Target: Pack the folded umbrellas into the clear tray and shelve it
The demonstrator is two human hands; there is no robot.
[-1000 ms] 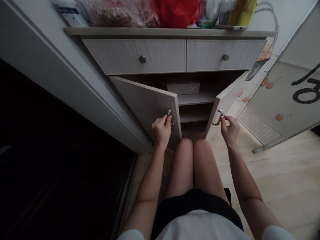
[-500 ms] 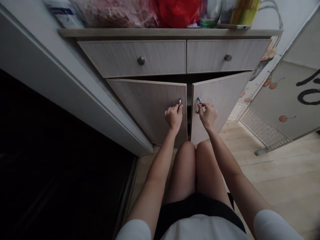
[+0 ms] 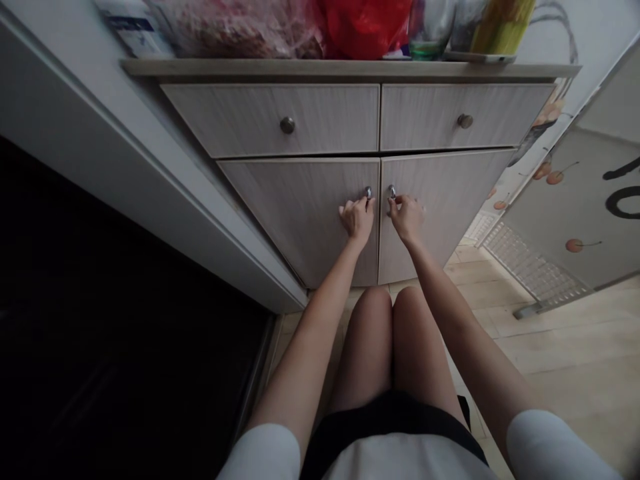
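Observation:
My left hand (image 3: 358,220) is closed on the metal handle (image 3: 369,192) of the left cabinet door (image 3: 300,207). The fingers of my right hand (image 3: 407,219) pinch the matching handle (image 3: 392,191) on the right cabinet door (image 3: 445,200). Both pale wood-grain doors lie flush or nearly so with the cabinet front, a thin dark seam between them. The lower part of each handle is hidden by my fingers.
Two drawers with round knobs, a left drawer (image 3: 330,120) and a right drawer (image 3: 425,120), sit above the doors. A red bag (image 3: 367,27), a glass (image 3: 431,30) and other items stand on the cabinet top (image 3: 300,69). A cherry-patterned screen (image 3: 565,213) is at right.
Both doors have swung inward from ajar, and the dark gap between and above them has closed to a thin line. My hands moved forward with the handles.

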